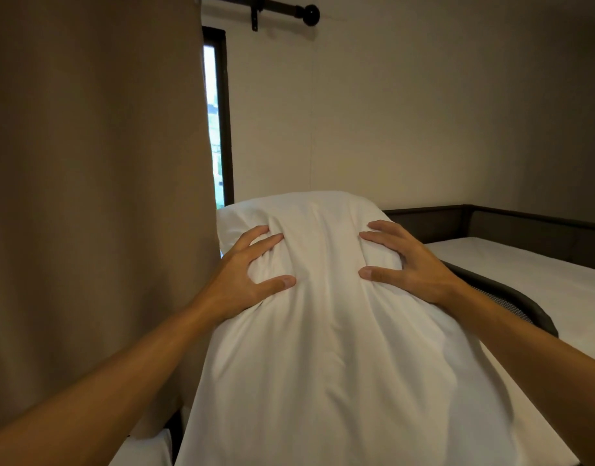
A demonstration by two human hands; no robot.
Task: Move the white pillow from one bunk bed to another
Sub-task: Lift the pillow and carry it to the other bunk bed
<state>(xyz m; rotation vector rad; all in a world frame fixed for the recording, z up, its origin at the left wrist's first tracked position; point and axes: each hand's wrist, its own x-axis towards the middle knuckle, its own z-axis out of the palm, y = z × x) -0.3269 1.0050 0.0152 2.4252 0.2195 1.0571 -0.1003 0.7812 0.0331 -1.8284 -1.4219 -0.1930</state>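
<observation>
The white pillow [326, 331] fills the middle of the head view, held up on end in front of me. My left hand [245, 274] grips its upper left side, fingers dug into the fabric. On the upper right side my right hand [410, 260] grips it the same way. Behind the pillow, to the right, lies an upper bunk bed with a white mattress [525, 274] and a dark padded rail [511, 297]. The pillow's lower end hangs down past the frame's bottom edge.
A brown curtain [94, 196] hangs close on the left, touching the pillow's left edge. A narrow window [215, 119] shows beside it, under a black curtain rod [282, 10]. A plain wall stands behind the bunk. Another white mattress corner [144, 449] shows at the bottom left.
</observation>
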